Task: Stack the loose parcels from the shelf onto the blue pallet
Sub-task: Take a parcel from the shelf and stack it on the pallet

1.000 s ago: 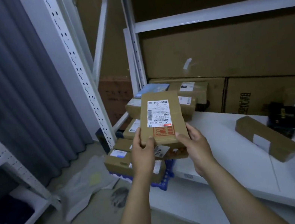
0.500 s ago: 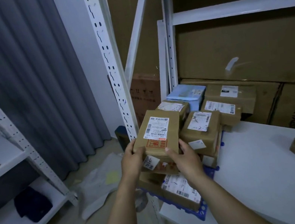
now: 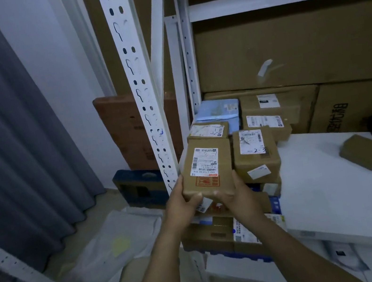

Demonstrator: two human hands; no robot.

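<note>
A dim storeroom with a grey curtain point(image 3: 10, 122) and white shelf point(image 3: 339, 200) is seen. The blue pallet point(image 3: 237, 254) is mostly hidden under stacked parcels point(image 3: 254, 153), only its edge showing. A brown cardboard parcel point(image 3: 207, 168) with a white label and red mark is held above the stack, long axis pointing away, label upward. It is clasped at its near corners by the left hand point(image 3: 182, 206) and right hand point(image 3: 237, 196).
</note>
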